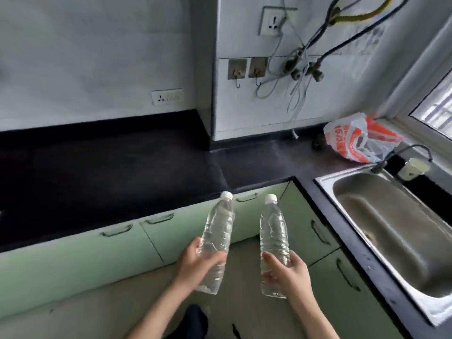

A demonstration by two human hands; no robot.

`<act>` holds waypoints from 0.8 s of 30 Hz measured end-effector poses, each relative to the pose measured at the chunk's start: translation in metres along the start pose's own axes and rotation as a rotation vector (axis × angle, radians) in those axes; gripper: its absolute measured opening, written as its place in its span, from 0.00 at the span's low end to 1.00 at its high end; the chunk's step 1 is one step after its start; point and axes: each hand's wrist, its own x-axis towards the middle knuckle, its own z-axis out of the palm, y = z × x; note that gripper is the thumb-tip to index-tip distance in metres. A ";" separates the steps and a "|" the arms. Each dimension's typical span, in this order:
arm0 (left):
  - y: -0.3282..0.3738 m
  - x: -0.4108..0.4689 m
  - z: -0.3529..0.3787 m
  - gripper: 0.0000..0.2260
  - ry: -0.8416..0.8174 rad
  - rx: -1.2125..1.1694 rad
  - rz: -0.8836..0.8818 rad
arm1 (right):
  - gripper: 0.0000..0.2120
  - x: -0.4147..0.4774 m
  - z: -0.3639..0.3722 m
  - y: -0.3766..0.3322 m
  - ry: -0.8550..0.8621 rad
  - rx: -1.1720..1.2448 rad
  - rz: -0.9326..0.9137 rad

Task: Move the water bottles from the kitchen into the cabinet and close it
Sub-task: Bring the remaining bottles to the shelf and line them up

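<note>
A: Hands first. What has the left hand (195, 259) got?

B: It grips the left bottle (216, 241) round the lower body, fingers curled over the front. Clear plastic, white cap, top leaning a bit right.

A: Right hand (287, 271)?

B: It holds the right bottle (272, 243) low down, thumb across the front, fingers wrapped behind. That one stands close to upright, white cap too.

A: Where are the 2 bottles overall?

B: Both up in the air in front of the person, near each other but not touching, above the floor (102, 311) and in front of the green cabinet doors (80, 260). None of the doors in view is open.

A: Surroundings, quick.

B: Black countertop (102, 172) wraps the corner. Steel sink (396, 231) on the right with a thin tap (401, 155) at its back edge. An orange-and-white plastic bag (359, 140) sits on the counter behind the sink, near the window (433, 106). Hoses and cables (303, 59) hang on the wall, with 2 hooks (247, 69) beside them.
</note>
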 end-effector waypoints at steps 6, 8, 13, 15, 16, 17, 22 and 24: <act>-0.027 -0.089 -0.013 0.24 0.269 -0.157 -0.036 | 0.09 -0.032 0.016 -0.003 -0.334 -0.141 -0.067; -0.039 -0.121 -0.019 0.28 0.371 -0.215 -0.061 | 0.09 -0.053 0.027 -0.001 -0.442 -0.203 -0.083; -0.080 -0.195 -0.039 0.25 0.563 -0.262 -0.141 | 0.10 -0.104 0.059 0.021 -0.661 -0.307 -0.106; -0.099 -0.223 -0.051 0.24 0.650 -0.274 -0.178 | 0.10 -0.121 0.078 0.032 -0.734 -0.357 -0.144; -0.108 -0.238 -0.059 0.24 0.698 -0.282 -0.191 | 0.10 -0.132 0.090 0.036 -0.769 -0.380 -0.155; -0.117 -0.253 -0.067 0.25 0.747 -0.293 -0.203 | 0.10 -0.143 0.103 0.040 -0.806 -0.403 -0.165; -0.165 -0.344 -0.112 0.26 0.959 -0.452 -0.215 | 0.10 -0.221 0.176 0.065 -0.989 -0.487 -0.221; -0.187 -0.382 -0.130 0.27 1.042 -0.518 -0.219 | 0.09 -0.258 0.208 0.084 -1.069 -0.508 -0.227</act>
